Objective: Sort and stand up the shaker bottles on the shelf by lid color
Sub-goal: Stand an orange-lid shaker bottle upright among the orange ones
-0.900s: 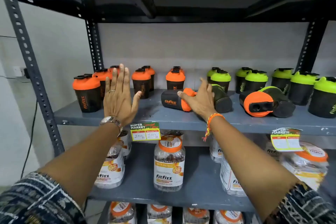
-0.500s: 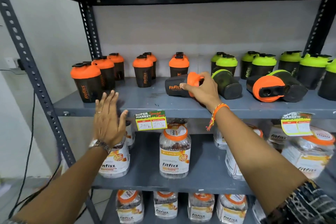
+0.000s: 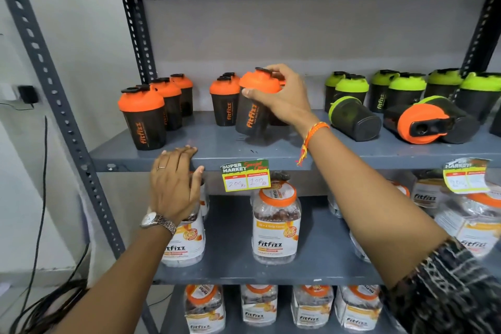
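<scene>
My right hand [image 3: 282, 97] grips an orange-lidded black shaker bottle [image 3: 250, 114] by its lid, holding it nearly upright and slightly tilted just over the grey shelf [image 3: 206, 149]. Several orange-lidded shakers [image 3: 142, 114] stand upright on the left of the shelf. Several green-lidded shakers [image 3: 406, 89] stand at the right back. A green-lidded shaker [image 3: 352, 116] and an orange-lidded shaker [image 3: 423, 122] lie on their sides at the right front. My left hand [image 3: 176, 184] rests open, fingertips on the shelf's front edge, holding nothing.
A price tag [image 3: 245, 175] hangs on the shelf edge, another tag [image 3: 465, 175] at the right. Clear jars with orange lids [image 3: 276, 222] fill the two lower shelves. The perforated shelf post [image 3: 54, 95] runs down the left; black cables [image 3: 40, 225] hang beside it.
My right hand lifted the lying orange-lidded shaker and turned it nearly upright, moving it left toward the orange group. My left hand dropped from shelf height to the shelf's front edge.
</scene>
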Demonstrator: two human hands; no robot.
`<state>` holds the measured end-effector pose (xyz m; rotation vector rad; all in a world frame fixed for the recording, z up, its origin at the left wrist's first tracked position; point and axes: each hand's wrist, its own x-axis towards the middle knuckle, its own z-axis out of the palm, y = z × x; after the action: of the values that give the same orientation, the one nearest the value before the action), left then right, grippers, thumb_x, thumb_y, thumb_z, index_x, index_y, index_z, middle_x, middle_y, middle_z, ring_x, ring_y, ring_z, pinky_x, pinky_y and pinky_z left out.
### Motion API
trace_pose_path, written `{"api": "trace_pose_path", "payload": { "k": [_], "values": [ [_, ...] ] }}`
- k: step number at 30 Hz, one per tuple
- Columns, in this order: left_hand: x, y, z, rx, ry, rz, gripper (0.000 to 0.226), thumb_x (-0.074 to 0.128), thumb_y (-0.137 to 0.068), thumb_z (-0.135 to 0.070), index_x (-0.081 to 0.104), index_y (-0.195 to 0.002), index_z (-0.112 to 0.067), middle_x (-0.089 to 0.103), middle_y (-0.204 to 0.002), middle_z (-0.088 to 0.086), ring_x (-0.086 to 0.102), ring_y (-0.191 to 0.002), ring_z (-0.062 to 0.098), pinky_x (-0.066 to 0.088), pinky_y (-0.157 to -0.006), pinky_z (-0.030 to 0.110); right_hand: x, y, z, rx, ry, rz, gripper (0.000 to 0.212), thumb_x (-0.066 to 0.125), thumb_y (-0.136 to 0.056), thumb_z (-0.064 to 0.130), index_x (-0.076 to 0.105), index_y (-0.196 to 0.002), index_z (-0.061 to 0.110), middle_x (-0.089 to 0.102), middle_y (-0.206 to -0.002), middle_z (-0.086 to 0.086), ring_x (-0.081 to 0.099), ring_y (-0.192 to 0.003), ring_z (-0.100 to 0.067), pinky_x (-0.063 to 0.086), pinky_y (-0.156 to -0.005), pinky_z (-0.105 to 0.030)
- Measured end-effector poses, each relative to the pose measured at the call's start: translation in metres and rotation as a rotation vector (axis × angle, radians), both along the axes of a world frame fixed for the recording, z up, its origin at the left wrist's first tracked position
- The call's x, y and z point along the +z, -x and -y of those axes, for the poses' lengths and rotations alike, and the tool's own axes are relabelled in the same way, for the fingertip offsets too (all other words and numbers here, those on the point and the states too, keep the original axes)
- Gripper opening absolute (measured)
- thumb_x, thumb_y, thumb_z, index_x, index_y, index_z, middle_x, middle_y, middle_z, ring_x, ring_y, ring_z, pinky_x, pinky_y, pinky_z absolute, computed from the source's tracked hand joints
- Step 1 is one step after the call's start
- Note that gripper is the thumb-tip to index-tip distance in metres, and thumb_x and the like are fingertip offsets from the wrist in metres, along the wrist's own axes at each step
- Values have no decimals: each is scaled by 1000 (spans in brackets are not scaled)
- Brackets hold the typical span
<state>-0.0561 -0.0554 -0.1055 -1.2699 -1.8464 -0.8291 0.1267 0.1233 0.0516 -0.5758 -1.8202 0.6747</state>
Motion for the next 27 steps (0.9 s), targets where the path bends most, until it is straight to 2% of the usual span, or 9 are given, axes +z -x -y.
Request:
{"api": "trace_pose_path", "payload": {
  "k": [2, 7, 10, 19, 27],
  "values": [
    [0, 0, 0, -10, -8, 5, 42, 49, -94, -33, 61, -127, -11, 67, -127, 11, 57, -117, 32, 30, -112, 43, 6, 12, 10, 45, -71, 49, 65, 90, -60, 52, 67, -115, 26, 66, -120, 5, 58, -118, -19, 50, -103, -38],
    [-1, 2, -1, -28, -12, 47, 42, 49, -95, -35, 61, -129, -13, 67, -129, 10, 58, -120, 31, 29, -116, 43, 5, 36, 24, 104, -142, 104, 65, 92, -68, 42, 65, -123, 20, 61, -122, 4, 52, -111, -13, 47, -100, -32],
    [-3, 1, -1, -31, -15, 65, 42, 49, -95, -36, 60, -129, -14, 66, -130, 9, 57, -122, 30, 27, -118, 42, -2, 46, 24, 105, -167, 133, 68, 92, -67, 43, 64, -125, 20, 63, -129, -1, 54, -111, -14, 50, -100, -37],
    [-4, 1, -2, -39, -17, 101, 46, 44, -96, -40, 62, -129, -13, 66, -131, 10, 58, -124, 30, 28, -118, 43, -17, 53, 16, 206, -156, 137, 66, 92, -70, 32, 63, -128, 20, 56, -127, 6, 53, -116, -15, 54, -101, -43],
    [-5, 1, -3, -44, -24, 119, 48, 44, -95, -41, 62, -130, -12, 66, -132, 11, 58, -125, 30, 28, -119, 44, -18, 54, 13, 240, -120, 204, 72, 89, -75, 32, 55, -137, 21, 52, -146, -7, 47, -122, -18, 50, -102, -40]
  ]
}}
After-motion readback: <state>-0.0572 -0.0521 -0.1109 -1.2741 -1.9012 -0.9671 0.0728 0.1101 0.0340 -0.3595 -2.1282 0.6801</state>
